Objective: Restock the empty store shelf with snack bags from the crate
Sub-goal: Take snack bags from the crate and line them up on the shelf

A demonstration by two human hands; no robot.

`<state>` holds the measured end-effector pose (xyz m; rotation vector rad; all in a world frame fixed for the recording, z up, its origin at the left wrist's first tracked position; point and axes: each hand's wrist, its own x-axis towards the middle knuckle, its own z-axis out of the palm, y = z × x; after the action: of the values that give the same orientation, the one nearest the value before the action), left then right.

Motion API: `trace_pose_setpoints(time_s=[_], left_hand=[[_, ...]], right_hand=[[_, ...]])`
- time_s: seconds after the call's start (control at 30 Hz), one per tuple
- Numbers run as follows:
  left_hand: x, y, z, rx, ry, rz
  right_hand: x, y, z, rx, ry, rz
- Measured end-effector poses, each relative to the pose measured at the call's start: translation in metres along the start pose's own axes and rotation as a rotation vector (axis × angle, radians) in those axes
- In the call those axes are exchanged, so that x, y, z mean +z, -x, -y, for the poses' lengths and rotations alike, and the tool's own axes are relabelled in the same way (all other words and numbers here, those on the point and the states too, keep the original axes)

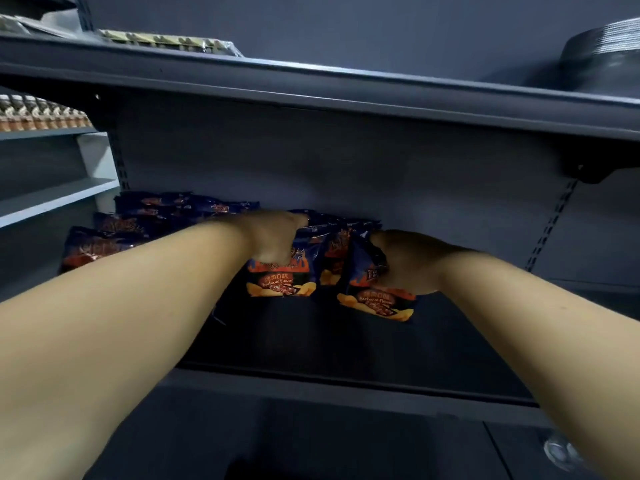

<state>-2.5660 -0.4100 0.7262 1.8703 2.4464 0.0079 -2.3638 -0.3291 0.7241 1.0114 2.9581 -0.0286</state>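
Head view. Shelf (346,341): dark snack bags (138,220) lying at back left. Left hand (273,237) rests atop one barbecue bag (280,282), grip unclear. Right hand (405,261) grips another bag (377,303) just beside it.

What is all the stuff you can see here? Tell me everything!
Dark blue and orange barbecue-flavour snack bags: several, exact count unclear; lying in rows on the dark shelf, from its back left to the middle.
Dark grey metal shelf board: one; holds the bags, bare toward the front and right.
Dark grey upper shelf: one; above the bags.
Pale flat packets: a row; on the upper shelf, left.
Stack of dark round items: one; upper shelf, far right, blurred.
Brown-capped bottles: a row; neighbouring shelf unit, far left.
Left hand: one; rests on the middle bag.
Right hand: one; grips the rightmost bag.
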Motion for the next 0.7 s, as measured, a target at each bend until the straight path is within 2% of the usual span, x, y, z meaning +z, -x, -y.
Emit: trace_pose_setpoints(time_s=[0.23, 0.37, 0.7], left_hand=[[0.021, -0.044, 0.02, -0.022, -0.147, 0.037], [0.03, -0.052, 0.028, -0.052, -0.136, 0.02], [0.045, -0.064, 0.032, -0.076, -0.151, -0.11]], right_hand=[[0.014, -0.046, 0.0, -0.025, 0.005, 0.041], [0.022, -0.071, 0.005, -0.051, -0.009, 0.065], [0.056, -0.104, -0.004, 0.038, 0.04, -0.104]])
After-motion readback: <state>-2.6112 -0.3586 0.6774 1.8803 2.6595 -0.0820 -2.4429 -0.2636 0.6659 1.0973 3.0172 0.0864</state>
